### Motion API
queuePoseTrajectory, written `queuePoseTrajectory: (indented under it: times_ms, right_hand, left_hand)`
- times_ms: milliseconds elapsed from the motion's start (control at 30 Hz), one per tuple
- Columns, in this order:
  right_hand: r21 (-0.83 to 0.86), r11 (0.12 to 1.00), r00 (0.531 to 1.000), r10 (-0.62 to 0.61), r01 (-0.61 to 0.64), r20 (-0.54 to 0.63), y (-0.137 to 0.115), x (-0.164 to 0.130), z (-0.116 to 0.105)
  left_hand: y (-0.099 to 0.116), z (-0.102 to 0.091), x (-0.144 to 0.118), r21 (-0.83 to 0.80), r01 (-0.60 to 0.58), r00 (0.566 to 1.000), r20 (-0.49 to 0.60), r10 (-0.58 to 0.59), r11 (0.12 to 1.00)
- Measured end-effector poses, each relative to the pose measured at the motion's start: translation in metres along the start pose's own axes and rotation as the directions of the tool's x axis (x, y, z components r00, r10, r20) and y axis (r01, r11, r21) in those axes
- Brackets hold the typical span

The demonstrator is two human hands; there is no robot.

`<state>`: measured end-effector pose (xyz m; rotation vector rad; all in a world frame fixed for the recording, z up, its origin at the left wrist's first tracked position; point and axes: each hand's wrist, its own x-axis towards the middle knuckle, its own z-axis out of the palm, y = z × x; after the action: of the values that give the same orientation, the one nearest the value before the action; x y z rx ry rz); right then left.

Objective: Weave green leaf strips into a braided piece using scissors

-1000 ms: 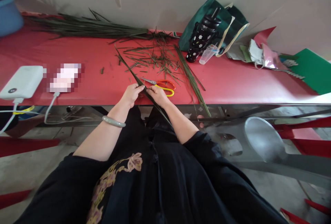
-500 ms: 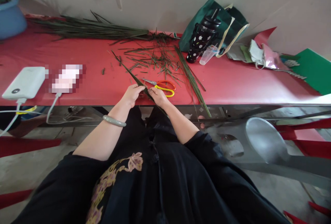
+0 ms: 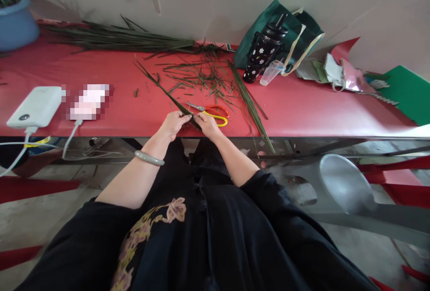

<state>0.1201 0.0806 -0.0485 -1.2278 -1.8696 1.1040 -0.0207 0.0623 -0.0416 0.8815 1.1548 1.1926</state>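
Observation:
At the front edge of the red table (image 3: pixel 302 107), my left hand (image 3: pixel 172 123) and my right hand (image 3: pixel 207 125) both pinch one long dark green leaf strip (image 3: pixel 161 88). The strip runs from between my fingers up and to the left across the table. Just beyond my right hand lie scissors (image 3: pixel 212 112) with one orange and one yellow handle. A grey-green bangle sits on my left wrist.
Cut leaf bits (image 3: pixel 198 76) and a bundle of long leaves (image 3: pixel 117 40) lie further back. A white power bank (image 3: pixel 35 107) with cables is at left, a blue pot (image 3: pixel 16 24) far left. A black flowered bottle (image 3: pixel 264 51), green bag (image 3: pixel 278 22) and papers stand right.
The far end of the strip has swung leftward across the table. Less of it now hangs below the table edge toward my lap. My hands stay together at the edge.

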Motion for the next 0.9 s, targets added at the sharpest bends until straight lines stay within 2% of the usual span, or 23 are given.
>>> queuePoseTrajectory:
  times_ms: [100,333,533,667,800,900]
  right_hand:
    - [0.025,0.999,1.0,0.021,-0.021,-0.003,-0.002,0.0,-0.001]
    - [-0.133,0.99,0.997,-0.041,0.05,0.071,-0.009,-0.003,-0.005]
    - [-0.066,0.994,0.987,-0.074,0.085,0.144,-0.013,-0.009,-0.009]
    - [-0.083,0.994,0.985,-0.061,0.075,0.161,-0.013,-0.012,-0.009]
    - [-0.12,0.991,0.996,-0.047,0.057,0.082,-0.012,-0.011,-0.006]
    - [-0.151,0.987,0.999,-0.045,0.049,0.03,-0.011,-0.01,-0.005]
  left_hand:
    - [0.001,0.002,0.0,-0.042,0.015,1.0,-0.019,-0.015,0.999]
    - [0.006,0.01,0.001,-0.137,0.002,0.984,-0.179,-0.026,0.991]
    - [0.01,0.006,0.009,-0.181,0.012,0.975,-0.216,-0.051,0.983]
    - [0.012,0.001,0.014,-0.182,-0.015,0.963,-0.266,-0.034,0.983]
    - [0.01,0.003,0.009,-0.138,-0.014,0.982,-0.19,-0.013,0.99]
    - [0.004,0.006,0.001,-0.028,-0.013,0.993,-0.116,0.01,1.0]
